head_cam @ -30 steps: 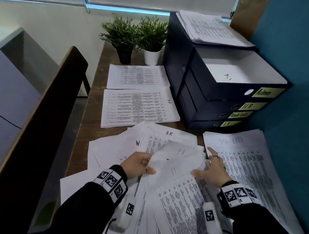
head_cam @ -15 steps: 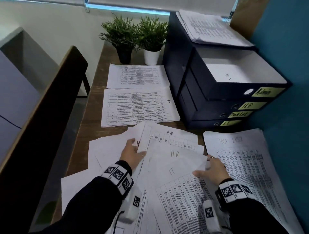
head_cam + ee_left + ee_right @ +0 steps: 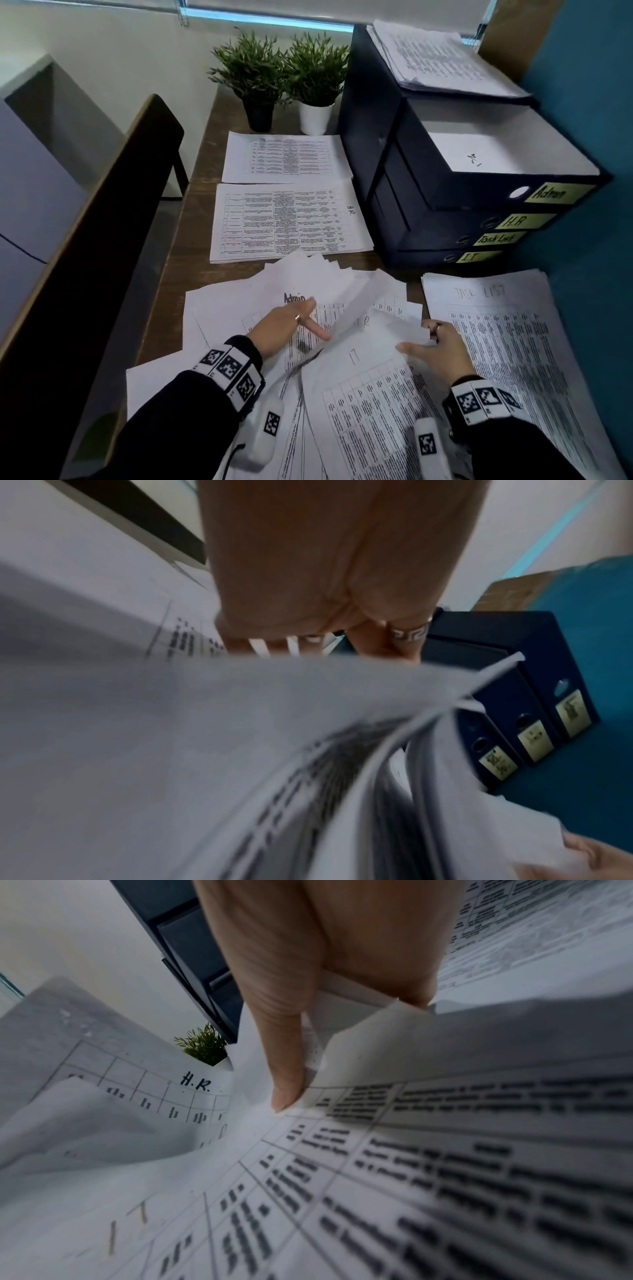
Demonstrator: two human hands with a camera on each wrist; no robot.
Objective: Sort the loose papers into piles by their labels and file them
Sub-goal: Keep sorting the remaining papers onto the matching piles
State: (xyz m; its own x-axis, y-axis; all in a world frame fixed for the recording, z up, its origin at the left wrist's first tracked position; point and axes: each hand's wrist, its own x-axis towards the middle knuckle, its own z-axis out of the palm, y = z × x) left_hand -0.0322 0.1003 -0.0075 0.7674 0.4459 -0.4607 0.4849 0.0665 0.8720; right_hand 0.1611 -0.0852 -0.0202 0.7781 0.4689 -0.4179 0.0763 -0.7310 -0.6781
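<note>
Since the papers (image 3: pixel 359 359) are thin and slippery, my right hand (image 3: pixel 436 349) pinches their corners, my left hand (image 3: pixel 284 325) flat on the sheets.

A loose heap of white printed sheets (image 3: pixel 329 342) fans across the near edge of the wooden desk (image 3: pixel 178 274), with sheets hand-marked "Admin", "H.R" and "IT" on top and some, as far as the blur allows, lifted and curled. Three sorted piles lie flat: a Task List pile (image 3: pixel 507 342) at the near right edge, an H.R pile (image 3: pixel 287 222) mid-desk and another pile (image 3: pixel 284 157) behind it. Stacked dark blue box files (image 3: pixel 445 205) labelled Admin, H.R, Task List and IT stand at the far right edge; the top one is open, with more sheets lying on its raised lid.
</note>
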